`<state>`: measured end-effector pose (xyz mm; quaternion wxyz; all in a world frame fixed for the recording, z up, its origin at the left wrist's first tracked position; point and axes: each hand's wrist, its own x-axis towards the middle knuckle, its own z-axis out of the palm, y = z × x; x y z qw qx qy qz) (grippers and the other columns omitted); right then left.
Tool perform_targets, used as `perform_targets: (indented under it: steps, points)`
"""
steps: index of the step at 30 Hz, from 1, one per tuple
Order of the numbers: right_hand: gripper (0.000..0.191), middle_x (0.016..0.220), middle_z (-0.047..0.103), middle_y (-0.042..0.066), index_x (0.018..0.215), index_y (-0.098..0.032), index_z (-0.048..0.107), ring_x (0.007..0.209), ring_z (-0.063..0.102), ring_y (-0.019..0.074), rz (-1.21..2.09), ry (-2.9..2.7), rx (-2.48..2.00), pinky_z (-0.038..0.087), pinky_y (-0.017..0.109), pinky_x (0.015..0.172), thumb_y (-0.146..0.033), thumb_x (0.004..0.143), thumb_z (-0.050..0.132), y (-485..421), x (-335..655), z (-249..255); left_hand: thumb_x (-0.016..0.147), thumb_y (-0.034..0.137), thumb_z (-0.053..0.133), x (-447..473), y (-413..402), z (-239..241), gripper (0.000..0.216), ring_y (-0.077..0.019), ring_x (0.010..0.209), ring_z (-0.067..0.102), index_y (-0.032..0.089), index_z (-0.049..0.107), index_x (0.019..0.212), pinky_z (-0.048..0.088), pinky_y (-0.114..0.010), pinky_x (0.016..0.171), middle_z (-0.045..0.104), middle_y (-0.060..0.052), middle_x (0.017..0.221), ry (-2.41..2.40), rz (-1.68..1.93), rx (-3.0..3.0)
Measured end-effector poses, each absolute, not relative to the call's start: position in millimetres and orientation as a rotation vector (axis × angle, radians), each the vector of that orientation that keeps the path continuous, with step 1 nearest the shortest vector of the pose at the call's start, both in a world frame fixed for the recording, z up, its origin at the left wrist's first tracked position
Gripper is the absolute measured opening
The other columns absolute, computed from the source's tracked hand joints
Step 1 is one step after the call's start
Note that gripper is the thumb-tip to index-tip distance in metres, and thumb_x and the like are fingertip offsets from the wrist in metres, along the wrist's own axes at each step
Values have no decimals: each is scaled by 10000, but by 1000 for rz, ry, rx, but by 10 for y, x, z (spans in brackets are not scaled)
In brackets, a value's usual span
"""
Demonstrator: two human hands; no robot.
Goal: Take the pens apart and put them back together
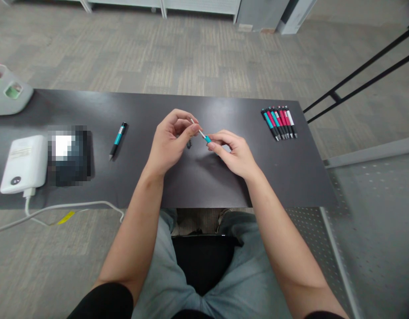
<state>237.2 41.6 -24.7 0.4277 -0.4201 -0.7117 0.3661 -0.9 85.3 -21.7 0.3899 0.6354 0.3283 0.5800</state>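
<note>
Above the middle of the dark table, my left hand [173, 141] pinches a thin white pen refill [201, 133] between thumb and fingers. My right hand [234, 153] has its fingers closed on a teal pen barrel [207, 139]. The refill's lower end meets the barrel's open end; how deep it sits inside I cannot tell. Beneath my left hand lies a small dark pen part [189, 144], partly hidden by the fingers. A whole teal and black pen [118, 139] rests on the table to the left of my left hand.
At the right lies a row of several teal, pink and white pens [280, 123]. On the left are a white power bank [24, 164] with a cable [91, 204], a blurred dark object [71, 159] and a whitish plastic jug [12, 95]. The table [291, 177] ends close to my legs.
</note>
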Motion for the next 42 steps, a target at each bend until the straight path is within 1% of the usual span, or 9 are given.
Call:
perform_targets:
  steps: [3,10,17,21,25,31,35,38,42]
  points:
    - [483,1099,835,102,1291,-305,970,950,799,300,930,-1767,-1029,730,515,1004,-742,1152,817,411,2362,-239,1005,804,998,35,831,-212,571,-170,806,820,291,758,1080,650,-311,742,840,9,948,866,1532,1651]
    - [481,1151,844,108,1277,-307,971,967,815,296,978,-1773,-1022,749,509,1018,-741,1151,808,412,2341,-222,1058,753,975,92,801,-199,498,-187,859,829,306,765,1121,680,-346,814,839,2,985,883,1623,1637]
    - [493,1178,841,100,1254,-315,972,970,841,287,1045,-1719,-992,754,496,1022,-772,1131,834,409,2329,-232,1011,799,995,3,808,-154,557,-184,805,819,296,784,1125,661,-336,748,853,-4,954,870,1483,1652]
    - [475,1209,846,90,1232,-317,962,942,848,266,1077,-1691,-958,753,484,1012,-764,1144,829,402,2306,-229,976,834,1006,46,805,-164,602,-198,828,842,298,759,1093,696,-350,788,864,-11,955,850,1481,1572]
    - [472,1159,848,80,1208,-305,947,940,839,267,1043,-1677,-946,748,483,1001,-760,1133,846,415,2298,-230,951,845,1021,84,780,-164,624,-202,837,848,296,761,1093,707,-360,823,857,-13,945,833,1438,1521]
    - [506,1110,864,76,1188,-318,942,1001,840,306,1023,-1641,-1005,748,518,1037,-795,1021,959,420,2307,-236,956,796,1037,19,752,-109,541,-231,956,844,286,869,1024,679,-375,902,906,-59,1087,899,1347,1644]
    - [587,1152,888,81,1215,-327,926,1046,860,318,1048,-1600,-1060,755,539,1091,-869,990,946,408,2318,-229,974,802,998,-147,812,-153,523,-261,974,792,300,919,1098,663,-408,943,912,-89,1174,972,1256,1738]
    - [625,1167,894,85,1225,-321,915,1069,869,315,1040,-1588,-1074,756,533,1099,-904,1001,906,416,2329,-239,990,674,990,-293,862,-248,386,-305,1037,752,315,929,1120,637,-456,994,869,-95,1210,1175,1248,1880]
    - [611,1190,898,86,1231,-316,906,1048,868,304,1017,-1585,-1067,759,516,1056,-887,1015,898,434,2338,-275,950,469,994,-368,853,-384,218,-408,1209,695,340,932,1115,576,-578,1098,803,-117,1261,1455,1066,2124]
